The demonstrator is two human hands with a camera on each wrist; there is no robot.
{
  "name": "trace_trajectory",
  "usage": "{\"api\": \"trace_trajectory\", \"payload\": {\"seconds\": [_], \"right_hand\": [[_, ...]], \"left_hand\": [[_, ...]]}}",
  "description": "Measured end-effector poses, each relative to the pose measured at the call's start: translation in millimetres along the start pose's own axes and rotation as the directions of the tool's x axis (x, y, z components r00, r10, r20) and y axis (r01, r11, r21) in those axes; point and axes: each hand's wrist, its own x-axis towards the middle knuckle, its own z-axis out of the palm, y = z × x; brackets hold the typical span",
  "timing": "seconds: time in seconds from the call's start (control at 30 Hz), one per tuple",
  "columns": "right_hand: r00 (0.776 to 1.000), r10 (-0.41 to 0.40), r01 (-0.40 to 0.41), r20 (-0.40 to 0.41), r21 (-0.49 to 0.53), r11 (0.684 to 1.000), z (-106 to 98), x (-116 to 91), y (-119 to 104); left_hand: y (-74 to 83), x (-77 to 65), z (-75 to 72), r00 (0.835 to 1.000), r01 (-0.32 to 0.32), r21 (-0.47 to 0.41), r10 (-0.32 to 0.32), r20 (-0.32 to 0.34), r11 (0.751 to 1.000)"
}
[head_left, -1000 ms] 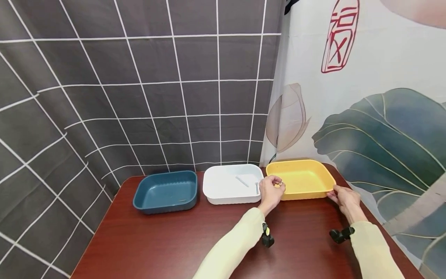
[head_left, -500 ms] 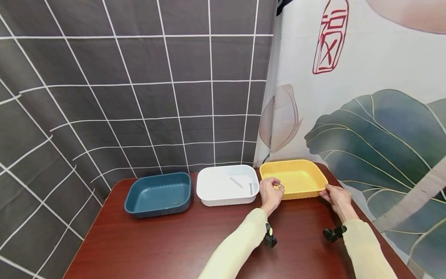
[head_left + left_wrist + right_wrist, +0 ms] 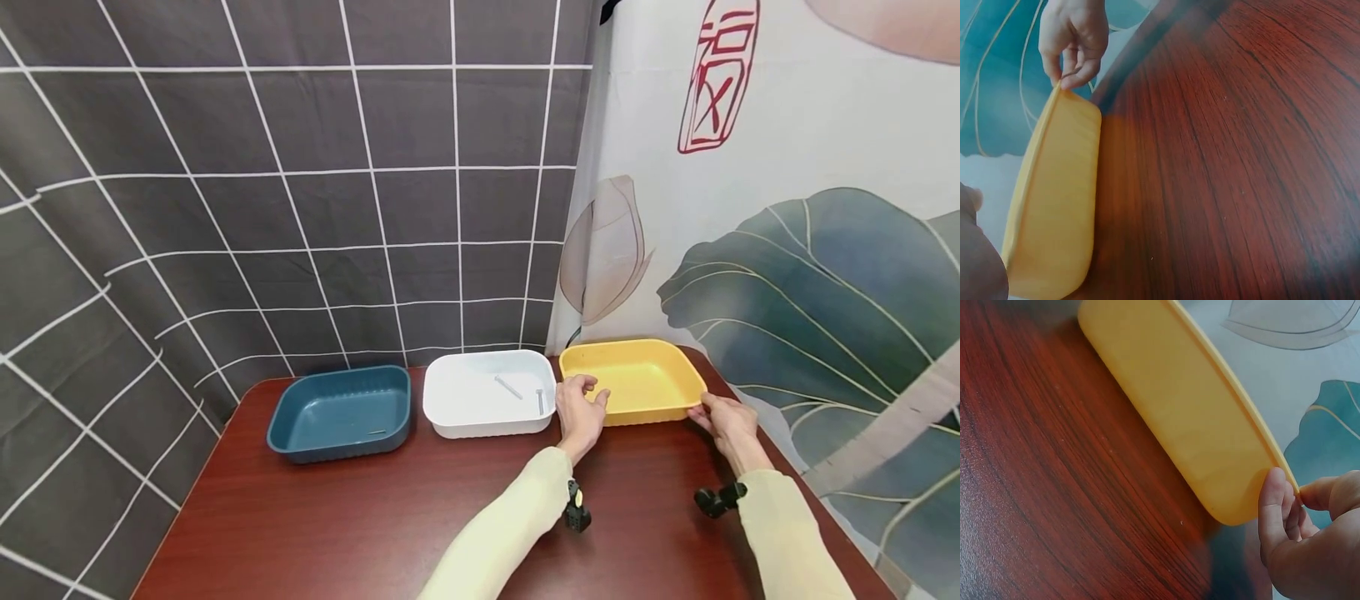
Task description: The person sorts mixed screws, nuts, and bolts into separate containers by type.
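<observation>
At the right end of the table sits a yellow tray (image 3: 652,379), a shallow plastic one with rounded corners. My right hand (image 3: 731,427) pinches its rim at the front right corner; in the right wrist view the thumb lies against the outer wall. My left hand (image 3: 581,417) is at the front left corner, thumb and fingers apart with nothing seen between them. Only a sliver of that hand enters the left wrist view. Just left of it stands a white tray (image 3: 465,400) holding two screw-like metal pieces, one slanted (image 3: 508,387) and one near the right wall (image 3: 540,402).
A dark blue tray (image 3: 337,417) stands farther left, with one small thin piece (image 3: 377,432) on its floor. All three trays line the back of the reddish-brown table (image 3: 337,533). Behind them hang a grey grid cloth (image 3: 315,208) and a white printed curtain (image 3: 637,100).
My left thumb and fingers have spread; the small shiny thing they pinched over the yellow tray no longer shows. The right hand keeps its hold on the rim. The head view has shifted slightly.
</observation>
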Motion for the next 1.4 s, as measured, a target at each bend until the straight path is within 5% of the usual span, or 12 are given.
{"api": "trace_trajectory", "payload": {"seconds": [0.17, 0.47, 0.7, 1.03, 1.4], "right_hand": [[1.0, -0.006, 0.006, -0.012, 0.013, 1.0, 1, 2, 2], [1.0, 0.001, -0.001, -0.001, 0.013, 1.0, -1, 3, 1], [1.0, 0.017, -0.018, 0.015, 0.015, 1.0, -4, 3, 3], [1.0, 0.02, -0.02, 0.015, 0.019, 1.0, -1, 6, -2], [1.0, 0.021, -0.021, 0.008, 0.018, 1.0, 0, 4, -1]], "left_hand": [[1.7, 2.8, -18.9, 1.0, 0.027, -0.078, -0.028, -0.008, 0.997], [-4.2, 8.3, -74.1, 0.999, 0.033, -0.229, -0.039, -0.023, 0.973], [-15.7, 6.6, -121.3, 0.997, 0.074, -0.235, -0.079, -0.012, 0.969], [-44.8, -30.3, -164.4, 0.988, 0.152, -0.174, -0.144, 0.054, 0.973], [-62.0, -63.7, -178.7, 0.961, 0.251, -0.189, -0.221, 0.168, 0.949]]}}
